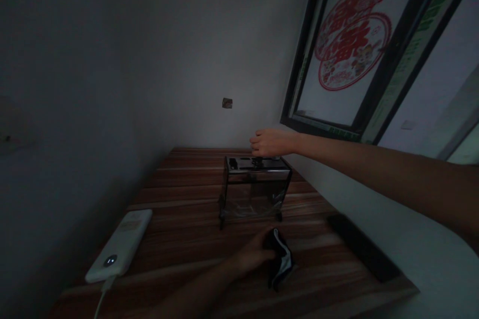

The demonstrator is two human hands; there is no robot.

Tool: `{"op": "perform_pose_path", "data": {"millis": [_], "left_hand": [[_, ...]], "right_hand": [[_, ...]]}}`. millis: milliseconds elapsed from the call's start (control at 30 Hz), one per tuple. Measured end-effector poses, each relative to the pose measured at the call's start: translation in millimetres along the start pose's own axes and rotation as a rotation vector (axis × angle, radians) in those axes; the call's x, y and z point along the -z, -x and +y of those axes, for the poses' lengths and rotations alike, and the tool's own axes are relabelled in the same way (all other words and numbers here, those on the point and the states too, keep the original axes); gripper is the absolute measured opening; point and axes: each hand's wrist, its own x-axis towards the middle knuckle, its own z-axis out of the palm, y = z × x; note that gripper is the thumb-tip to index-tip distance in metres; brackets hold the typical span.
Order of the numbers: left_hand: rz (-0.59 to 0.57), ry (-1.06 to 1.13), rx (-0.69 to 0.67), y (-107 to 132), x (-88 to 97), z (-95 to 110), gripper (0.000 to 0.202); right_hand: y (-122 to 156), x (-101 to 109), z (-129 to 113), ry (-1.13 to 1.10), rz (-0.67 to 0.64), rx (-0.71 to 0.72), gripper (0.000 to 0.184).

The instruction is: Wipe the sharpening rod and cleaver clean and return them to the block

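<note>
A box-shaped appliance [254, 192] stands upright on small dark feet on the wooden table. It has a shiny metal top with dark slots and fittings, and clear plastic hangs across its front. Just above that top is my right hand [272, 142], with its fingers curled down; whatever they hold, if anything, is hidden. My left hand [256, 254] is nearer to me, in front of the appliance. Its fingers are closed on a dark, folded cloth [284, 259] with a pale inner side, held over the table.
A white power bank [121, 244] with a cable plugged in lies at the table's [179, 244] left edge. A long black flat object [362, 246] lies along the right edge. Walls border the table, and a dark-framed window [348, 50] with red decorations is at the upper right.
</note>
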Motion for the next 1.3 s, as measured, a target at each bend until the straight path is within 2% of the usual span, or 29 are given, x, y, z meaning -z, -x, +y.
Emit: {"op": "perform_pose_path", "data": {"millis": [300,433,867,1300], "left_hand": [[-0.01,-0.018,0.004,-0.1,0.9,0.0,0.062],[0.029,-0.038,0.017,1.1,1.5,-1.1,0.064],[0.019,-0.044,0.0,-0.1,0.8,-2.2,0.063],[0.026,-0.057,0.023,3.6,-1.7,5.6,0.067]], "right_hand": [[-0.1,0.9,-3.2,0.007,-0.013,-0.002,0.012],[0.4,1.7,-5.4,0.011,-0.01,-0.014,0.011],[0.5,3.0,-13.5,0.0,-0.025,-0.111,0.011],[-0.2,4.3,-14.1,0.008,-0.026,-0.134,0.01]]}}
